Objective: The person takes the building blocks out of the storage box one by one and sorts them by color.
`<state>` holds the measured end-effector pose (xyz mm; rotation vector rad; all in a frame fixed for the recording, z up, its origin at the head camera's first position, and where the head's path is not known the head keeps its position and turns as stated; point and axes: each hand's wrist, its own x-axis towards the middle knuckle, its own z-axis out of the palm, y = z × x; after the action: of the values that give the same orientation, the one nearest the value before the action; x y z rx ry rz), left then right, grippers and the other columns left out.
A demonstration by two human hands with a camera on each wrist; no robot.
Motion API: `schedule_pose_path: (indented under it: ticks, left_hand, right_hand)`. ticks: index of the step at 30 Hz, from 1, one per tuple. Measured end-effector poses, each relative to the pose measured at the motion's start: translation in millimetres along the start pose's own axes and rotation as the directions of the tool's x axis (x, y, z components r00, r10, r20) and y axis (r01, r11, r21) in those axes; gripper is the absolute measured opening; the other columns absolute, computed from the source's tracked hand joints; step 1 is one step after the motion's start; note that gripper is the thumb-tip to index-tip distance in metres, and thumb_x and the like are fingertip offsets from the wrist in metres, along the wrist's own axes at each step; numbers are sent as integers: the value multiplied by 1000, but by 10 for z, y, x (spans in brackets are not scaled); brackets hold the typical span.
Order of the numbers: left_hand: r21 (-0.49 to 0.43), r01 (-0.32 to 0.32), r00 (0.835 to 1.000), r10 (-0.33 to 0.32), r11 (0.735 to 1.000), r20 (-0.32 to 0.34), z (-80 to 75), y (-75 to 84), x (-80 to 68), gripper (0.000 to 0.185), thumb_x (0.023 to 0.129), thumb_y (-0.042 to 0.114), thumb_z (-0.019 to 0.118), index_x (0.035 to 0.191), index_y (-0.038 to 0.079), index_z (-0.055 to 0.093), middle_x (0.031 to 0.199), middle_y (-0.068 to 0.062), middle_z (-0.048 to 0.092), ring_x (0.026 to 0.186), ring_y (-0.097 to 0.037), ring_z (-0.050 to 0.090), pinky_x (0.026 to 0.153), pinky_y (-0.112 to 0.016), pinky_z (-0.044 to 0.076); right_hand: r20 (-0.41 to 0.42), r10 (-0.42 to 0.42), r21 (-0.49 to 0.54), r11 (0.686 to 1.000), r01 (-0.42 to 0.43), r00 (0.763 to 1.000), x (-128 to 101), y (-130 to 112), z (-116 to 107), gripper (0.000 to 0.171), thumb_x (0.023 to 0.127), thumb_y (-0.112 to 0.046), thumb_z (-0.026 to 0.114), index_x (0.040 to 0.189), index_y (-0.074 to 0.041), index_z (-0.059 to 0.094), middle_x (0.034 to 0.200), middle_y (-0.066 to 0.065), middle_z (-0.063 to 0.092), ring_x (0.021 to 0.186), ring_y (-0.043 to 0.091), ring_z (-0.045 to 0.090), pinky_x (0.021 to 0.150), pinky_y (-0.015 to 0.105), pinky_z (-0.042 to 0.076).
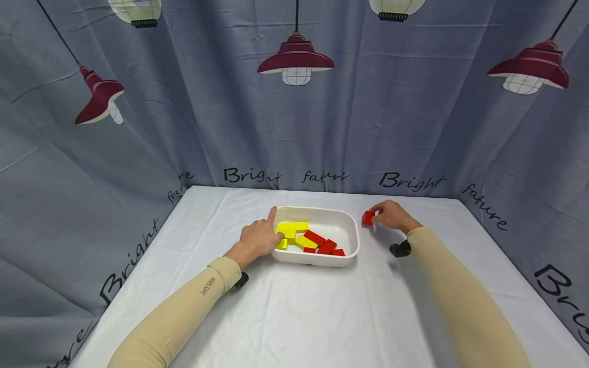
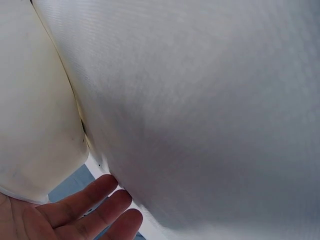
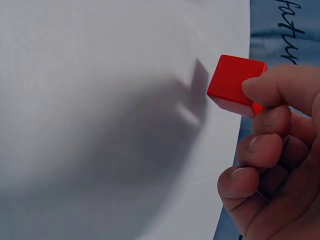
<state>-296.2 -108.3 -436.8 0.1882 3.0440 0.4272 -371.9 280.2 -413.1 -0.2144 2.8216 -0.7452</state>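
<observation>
A red block (image 1: 367,218) is pinched between the thumb and index finger of my right hand (image 1: 392,215), right of the white tray (image 1: 340,261). In the right wrist view the block (image 3: 234,80) is held off the table, and the other fingers curl in towards the palm. My left hand (image 1: 258,236) holds the tray's left rim, thumb over the inside and index finger pointing along the edge. Three loosely stretched fingers (image 2: 120,200) show beside the tray wall (image 2: 40,100) in the left wrist view; thumb and index are hidden there. Yellow blocks (image 1: 294,226) and red blocks (image 1: 327,247) lie in the tray.
A white cloth (image 1: 303,312) covers the table under the tray. Behind and at the sides hangs a grey-blue curtain (image 1: 221,112) printed with lamps and lettering. A dark wrist device (image 1: 400,249) sits below the right wrist, and another (image 1: 242,280) below the left.
</observation>
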Motion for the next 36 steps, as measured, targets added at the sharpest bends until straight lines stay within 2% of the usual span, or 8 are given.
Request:
schedule_pose_path:
  ticks: [4, 10, 22, 31, 36]
  left_hand:
    - [-3, -4, 1000, 4, 1000, -8, 10, -8, 4, 83, 94, 46, 51, 162, 16, 15, 125, -16, 66, 104, -28, 65, 79, -47, 52]
    - [-6, -2, 1000, 2, 1000, -4, 12, -9, 20, 83, 94, 47, 51, 163, 16, 15, 125, -15, 66, 102, -27, 65, 78, -46, 52]
    - [-4, -1, 1000, 1, 1000, -9, 21, -20, 24, 83, 94, 46, 51, 162, 17, 15, 125, -15, 66, 101, -27, 65, 77, -46, 52]
    - [-2, 0, 1000, 0, 1000, -3, 37, -30, 29, 83, 94, 47, 50, 163, 17, 14, 124, -15, 66, 101, -26, 64, 77, -46, 51]
    - [-5, -4, 1000, 4, 1000, -16, 33, -34, 33, 83, 94, 46, 50, 162, 17, 15, 123, -15, 66, 101, -27, 65, 77, -46, 52]
  right_hand:
    - [0, -12, -17, 1000, 12, 1000, 46, -16, 60, 40, 90, -12, 65, 126, 5, 66, 99, 16, 62, 90, 28, 52, 74, 32, 44]
    - [7, 27, -20, 999, -27, 1000, 110, -9, 132, 42, 89, -12, 66, 128, 5, 65, 106, 19, 63, 94, 30, 52, 78, 34, 46]
    - [10, 32, -32, 999, -31, 999, 132, -14, 151, 42, 89, -10, 64, 128, 5, 64, 103, 17, 63, 88, 27, 53, 73, 31, 46]
    - [-1, 26, -14, 1000, -26, 1000, 129, -11, 187, 44, 88, -11, 64, 129, 3, 64, 103, 17, 62, 88, 28, 53, 72, 31, 46]
    - [-30, -9, -12, 1000, 8, 1000, 118, -47, 187, 44, 88, -12, 65, 130, 2, 63, 105, 18, 62, 91, 30, 53, 75, 32, 47]
